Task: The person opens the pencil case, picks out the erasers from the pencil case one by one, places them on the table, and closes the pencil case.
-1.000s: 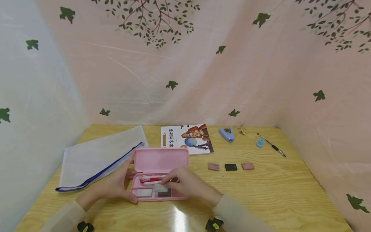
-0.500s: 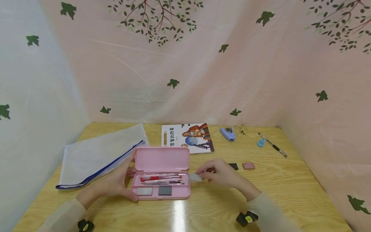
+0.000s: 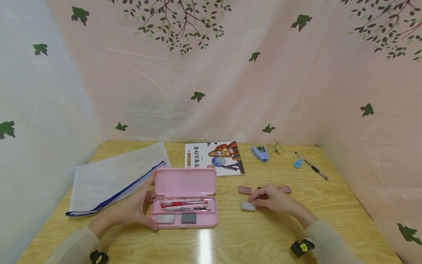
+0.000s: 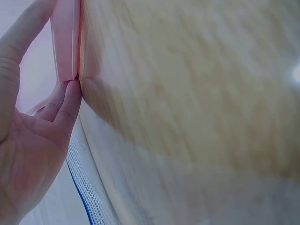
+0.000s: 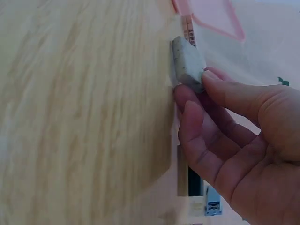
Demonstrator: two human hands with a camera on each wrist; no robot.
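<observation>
The desk (image 3: 296, 227) carries everything. Behind and to the left of the case lies the mesh bag (image 3: 115, 179), its blue edge close to the case; the book (image 3: 214, 157) lies behind the case. The case (image 3: 185, 182) itself has its lid laid back. The left hand (image 3: 133, 212) holds the case's left end, thumb at the front corner and fingers at the back. The right hand (image 3: 275, 200), to the right of the case, pinches the light eraser (image 3: 248, 206) between thumb and fingers; whether that eraser touches the desk, I cannot tell.

The black pen (image 3: 311, 166) is far to the right of the case, with the stapler (image 3: 260, 154), the clip (image 3: 277, 147) and the blue cone (image 3: 298, 163) behind and right of it. Inside the case, pens (image 3: 182, 205) fill the back compartment; a white eraser (image 3: 166, 219) and a grey eraser (image 3: 189, 218) lie in front. Right of the case stand a pink eraser (image 3: 245, 190) and others in a row, partly hidden by fingers.

The step in hand seems to be setting the light eraser down just before that row. The next move probably calls for lowering it flat, then loosening the pinch without nudging its neighbours, while the case is kept steady.
</observation>
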